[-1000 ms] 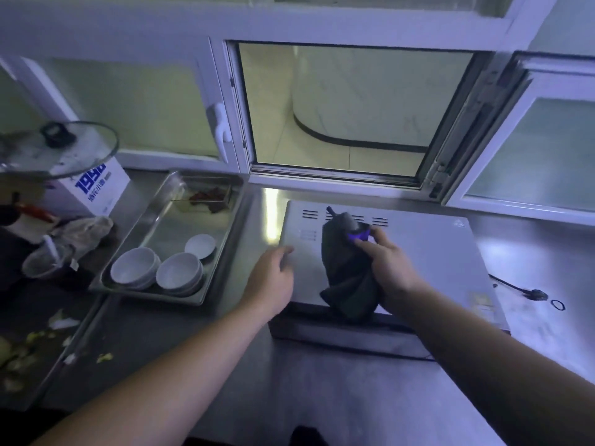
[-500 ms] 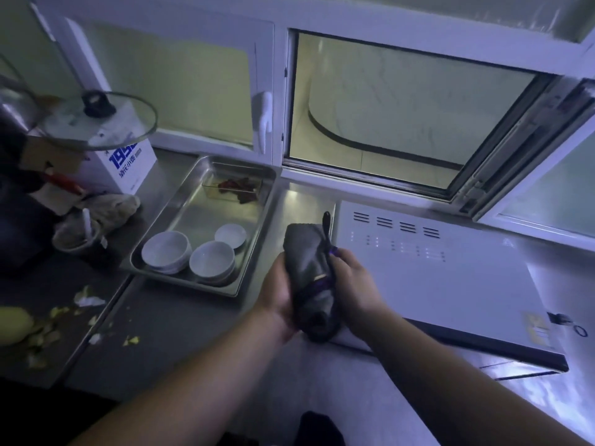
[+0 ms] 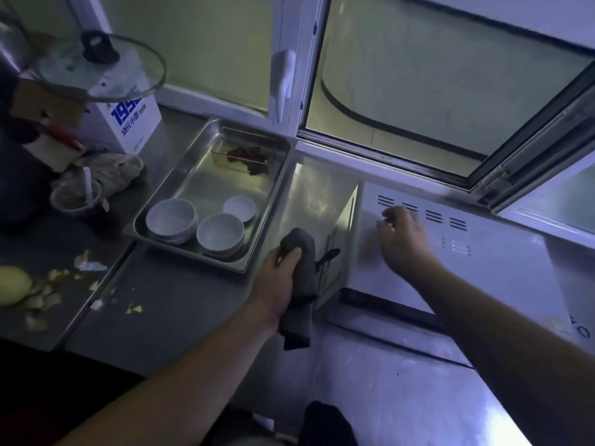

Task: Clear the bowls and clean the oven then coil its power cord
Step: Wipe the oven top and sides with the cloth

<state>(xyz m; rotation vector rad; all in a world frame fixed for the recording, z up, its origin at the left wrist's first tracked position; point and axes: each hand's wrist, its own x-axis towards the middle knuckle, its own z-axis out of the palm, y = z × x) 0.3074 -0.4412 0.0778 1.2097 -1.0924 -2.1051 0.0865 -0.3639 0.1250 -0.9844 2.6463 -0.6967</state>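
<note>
Left hand (image 3: 277,278): gripping a dark grey cloth (image 3: 301,284), which is hanging beside the oven's left wall. Right hand (image 3: 404,241): hovering over the white oven (image 3: 476,268) top near its vent slots, fingers loosely curled, holding nothing. White bowls (image 3: 196,225): sitting in the steel tray (image 3: 193,175) left of the oven, on the steel counter (image 3: 180,310).

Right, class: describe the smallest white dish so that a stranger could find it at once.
Find the steel tray left of the oven. Three white dishes sit at its near end. Yours is the small dish, farthest back and rightmost, shallower than the two bowls.
</note>
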